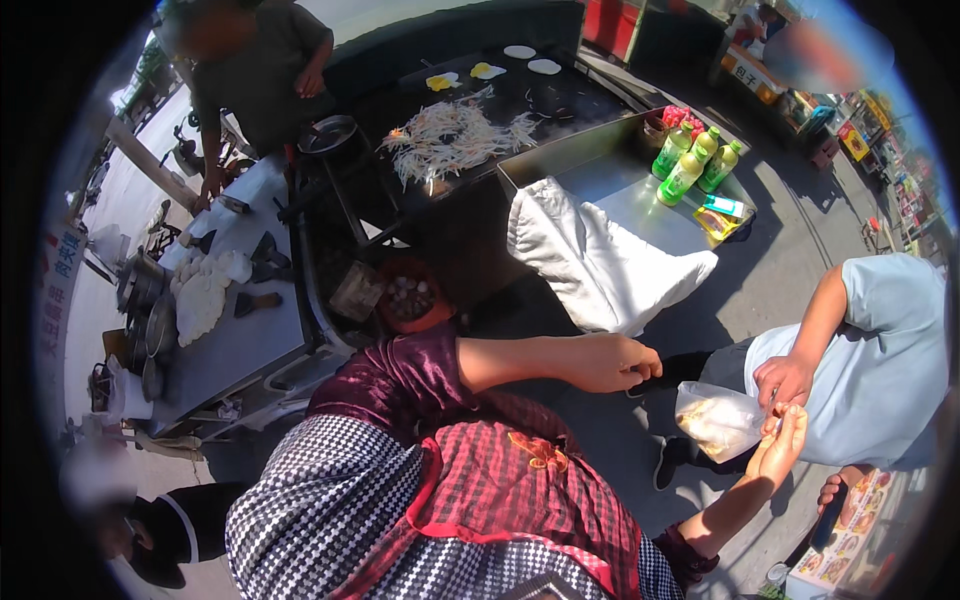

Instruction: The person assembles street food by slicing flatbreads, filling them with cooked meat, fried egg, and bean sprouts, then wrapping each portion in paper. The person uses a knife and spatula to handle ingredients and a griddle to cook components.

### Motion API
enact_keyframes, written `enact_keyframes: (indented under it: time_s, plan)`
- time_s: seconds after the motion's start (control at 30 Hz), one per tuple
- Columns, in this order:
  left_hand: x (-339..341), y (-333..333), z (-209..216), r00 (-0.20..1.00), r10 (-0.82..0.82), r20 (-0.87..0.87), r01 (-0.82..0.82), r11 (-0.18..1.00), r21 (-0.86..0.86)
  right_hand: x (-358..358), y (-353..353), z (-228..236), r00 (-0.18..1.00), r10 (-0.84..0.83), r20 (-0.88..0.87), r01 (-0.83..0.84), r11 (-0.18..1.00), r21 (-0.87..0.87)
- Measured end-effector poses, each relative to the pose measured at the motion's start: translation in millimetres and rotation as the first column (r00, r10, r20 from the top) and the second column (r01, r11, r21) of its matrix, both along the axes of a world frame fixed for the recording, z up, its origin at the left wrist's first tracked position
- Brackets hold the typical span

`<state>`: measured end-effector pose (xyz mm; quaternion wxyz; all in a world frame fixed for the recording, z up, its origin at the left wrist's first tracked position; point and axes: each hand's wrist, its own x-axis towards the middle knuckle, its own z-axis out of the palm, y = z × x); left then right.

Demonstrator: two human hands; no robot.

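My right hand (778, 446) reaches out to the right, its fingertips pinching the gathered top of a clear plastic bag (716, 424). Pale food with browned spots sits inside the bag. Another person's hand (785, 379) grips the same bag top just above my fingers, and the two hands touch or nearly touch. In front of me, above the dark ground, my left hand (615, 362) hangs in the air with its fingers curled in. Its palm is turned away, so whatever it may hold is hidden.
A white cloth (600, 260) drapes over a metal tray (610, 178) with several green bottles (683, 178). Beyond it, a black griddle (560, 110) carries shredded food (450, 138) and eggs. Dough (203, 295) lies on the left worktable (245, 345). Another person (250, 70) stands behind it.
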<state>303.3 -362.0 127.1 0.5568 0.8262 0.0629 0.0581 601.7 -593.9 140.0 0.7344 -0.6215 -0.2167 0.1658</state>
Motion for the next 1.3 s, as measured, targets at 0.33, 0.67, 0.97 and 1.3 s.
enact_keyframes:
  time_s: [0.33, 0.67, 0.97, 1.3]
  plan:
    - [-195.2, 51.2, -41.9, 0.867, 0.494, -0.060, -0.496, 0.868, -0.028, 16.8, -27.4, -33.8, 0.849, -0.327, 0.415, 0.478, 0.810, -0.340]
    - [-468.7, 78.3, -98.8, 0.222, 0.969, -0.106, -0.952, 0.193, -0.237, -317.4, 265.2, -46.3, 0.706, 0.667, 0.237, -0.399, 0.652, -0.644]
    - [-604.8, 38.7, -139.3, -0.257, 0.941, -0.223, -0.898, -0.317, -0.306, -527.8, 413.8, -37.3, 0.044, 0.941, 0.335, -0.775, 0.244, -0.584]
    - [-542.8, 182.2, -125.9, -0.166, 0.961, -0.220, -0.922, -0.230, -0.311, -462.5, 454.4, -40.8, 0.162, 0.944, 0.288, -0.664, 0.321, -0.676]
